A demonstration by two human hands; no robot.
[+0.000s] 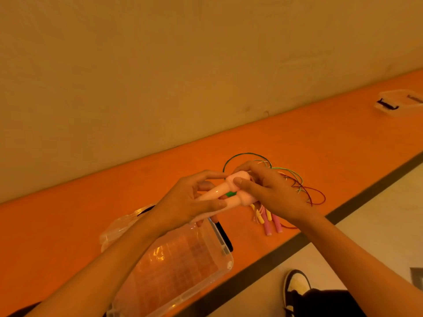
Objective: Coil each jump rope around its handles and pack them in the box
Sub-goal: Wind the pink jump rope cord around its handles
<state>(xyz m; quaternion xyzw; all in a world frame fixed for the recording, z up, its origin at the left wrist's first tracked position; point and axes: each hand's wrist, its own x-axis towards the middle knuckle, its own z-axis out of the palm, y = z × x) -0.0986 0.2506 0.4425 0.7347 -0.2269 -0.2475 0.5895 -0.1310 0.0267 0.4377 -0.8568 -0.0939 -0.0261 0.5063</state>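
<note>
Background: plain beige wall (137, 76) behind a long orange desk (68, 213).
Left hand (190, 202): fingers (214, 174) and thumb curled round the narrow ends of the pale pink handles (214, 191), grasping them.
Right hand (270, 193): thumb pressed on the wide cap ends of the same handles, fingers wrapped behind, grasping them.
Pale pink handles: two, side by side, held above the desk between both sets of fingers; a green piece (230, 194) shows between them.
Loose jump ropes (270, 221): on the desk just beyond and below the right fingers; pink and yellow handles, thin green and dark red cords looped out to the right.
Clear plastic box (226, 250): on the desk directly below the left fingers, near the desk edge.
Plastic bag (116, 227): left of the box, under the left forearm.
Second clear container (398, 101): on the desk, well apart from the right fingers.
</note>
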